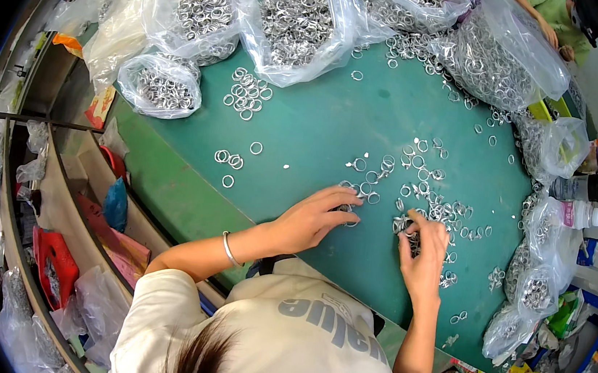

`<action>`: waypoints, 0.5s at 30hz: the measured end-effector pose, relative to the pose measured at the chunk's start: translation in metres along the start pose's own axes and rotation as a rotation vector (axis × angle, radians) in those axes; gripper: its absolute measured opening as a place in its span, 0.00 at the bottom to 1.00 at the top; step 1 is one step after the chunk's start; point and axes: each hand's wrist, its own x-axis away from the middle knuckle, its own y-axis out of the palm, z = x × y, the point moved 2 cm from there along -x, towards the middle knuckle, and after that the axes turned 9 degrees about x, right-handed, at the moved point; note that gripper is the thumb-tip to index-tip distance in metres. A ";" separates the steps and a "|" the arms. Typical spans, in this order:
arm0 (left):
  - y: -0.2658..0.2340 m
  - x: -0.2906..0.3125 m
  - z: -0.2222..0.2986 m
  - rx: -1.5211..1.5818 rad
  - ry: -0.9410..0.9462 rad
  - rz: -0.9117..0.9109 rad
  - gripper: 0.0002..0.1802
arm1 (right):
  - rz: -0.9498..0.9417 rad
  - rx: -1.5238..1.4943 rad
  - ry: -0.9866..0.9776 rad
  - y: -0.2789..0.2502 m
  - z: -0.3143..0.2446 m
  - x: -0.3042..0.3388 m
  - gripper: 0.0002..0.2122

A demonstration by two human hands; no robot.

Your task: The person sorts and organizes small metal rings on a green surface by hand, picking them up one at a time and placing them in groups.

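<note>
My left hand (308, 220) is low over the green tabletop, its fingers curled around a few silver metal rings (345, 209). More rings (371, 177) lie just beyond its fingertips. To the right, my right hand (425, 249) has its thumb and fingers bent around several rings (410, 235), partly hidden by the fingers. A loose spread of similar rings (437, 207) surrounds its far side. On the left part of the table lie a sorted-looking cluster of plain rings (248, 94) and a smaller group (228, 158).
Clear plastic bags full of rings, such as the large one (294, 22) and a small one (166, 91), line the far edge. More bags (537, 292) stand along the right. Wooden shelving (87, 186) with a red tray (54, 266) is at left. Another person's hand (548, 34) shows far right.
</note>
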 end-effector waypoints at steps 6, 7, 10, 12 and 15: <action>-0.015 -0.014 0.023 -0.170 -0.181 0.177 0.34 | 0.072 0.122 -0.111 -0.002 -0.036 -0.032 0.27; -0.010 -0.008 0.028 -0.286 -0.194 0.082 0.35 | 0.028 0.145 -0.151 0.003 -0.039 -0.031 0.26; -0.006 -0.003 0.018 -0.336 -0.176 0.070 0.28 | -0.006 -0.002 -0.187 0.025 -0.014 -0.015 0.21; -0.013 -0.003 0.005 -0.197 -0.177 0.131 0.22 | 0.088 0.035 -0.153 0.022 0.000 -0.008 0.15; -0.012 -0.011 0.004 -0.077 -0.058 0.143 0.17 | 0.209 0.065 -0.033 0.011 0.008 -0.003 0.14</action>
